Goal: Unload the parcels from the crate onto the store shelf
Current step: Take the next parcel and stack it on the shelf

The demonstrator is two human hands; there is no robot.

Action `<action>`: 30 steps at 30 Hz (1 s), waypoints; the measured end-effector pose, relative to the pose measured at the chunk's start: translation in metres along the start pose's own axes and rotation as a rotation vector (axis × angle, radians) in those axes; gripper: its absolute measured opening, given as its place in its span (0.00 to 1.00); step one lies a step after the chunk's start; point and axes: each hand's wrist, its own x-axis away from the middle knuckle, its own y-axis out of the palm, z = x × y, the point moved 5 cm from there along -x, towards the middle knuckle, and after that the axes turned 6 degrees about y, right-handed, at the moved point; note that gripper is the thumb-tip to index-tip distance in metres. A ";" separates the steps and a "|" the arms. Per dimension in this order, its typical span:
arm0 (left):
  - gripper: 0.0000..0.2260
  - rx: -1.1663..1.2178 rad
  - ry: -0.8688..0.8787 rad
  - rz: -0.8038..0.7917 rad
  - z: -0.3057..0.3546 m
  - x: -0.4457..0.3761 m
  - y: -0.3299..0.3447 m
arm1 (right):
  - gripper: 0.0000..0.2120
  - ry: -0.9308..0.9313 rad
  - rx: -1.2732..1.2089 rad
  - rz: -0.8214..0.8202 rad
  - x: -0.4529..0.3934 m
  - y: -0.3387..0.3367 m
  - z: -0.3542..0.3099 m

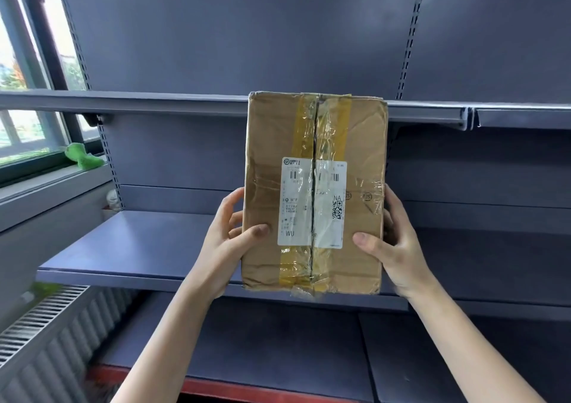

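Two bare hands hold a cardboard parcel (315,192) upright in front of a dark blue store shelf unit. The left hand (228,235) grips the parcel's lower left edge, thumb pressed flat on the front face and fingers curled round the side. The right hand (392,245) mirrors it on the lower right edge, thumb on the front, fingers wrapped behind. The parcel is worn brown card, creased, with yellowish tape (321,124) running down its centre seam and a white shipping label (312,204) with barcodes and a QR code across the seam. Its lower edge hangs at the front lip of the middle shelf (129,248); whether it touches the shelf cannot be told. Its top reaches the upper shelf (154,102). At far left a window sill holds a green plush toy (83,156), with a radiator (46,350) below.
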 end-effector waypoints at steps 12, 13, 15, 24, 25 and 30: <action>0.32 0.022 -0.020 0.024 -0.011 0.006 -0.001 | 0.42 0.017 0.028 -0.020 0.006 0.001 0.010; 0.32 0.020 -0.023 0.021 -0.012 0.005 -0.001 | 0.42 0.027 0.029 -0.020 0.006 0.001 0.013; 0.29 -0.006 -0.026 0.007 -0.011 0.002 -0.002 | 0.44 0.055 0.038 -0.030 0.006 0.001 0.019; 0.26 -0.349 -0.105 -0.242 0.022 -0.046 -0.013 | 0.46 0.114 0.160 0.161 -0.006 -0.028 0.009; 0.27 -0.378 -0.114 -0.284 0.025 -0.049 -0.012 | 0.45 0.098 0.201 0.170 -0.009 -0.032 0.005; 0.24 -0.429 -0.133 -0.430 0.036 -0.056 -0.005 | 0.35 0.103 0.238 0.040 -0.021 -0.037 -0.007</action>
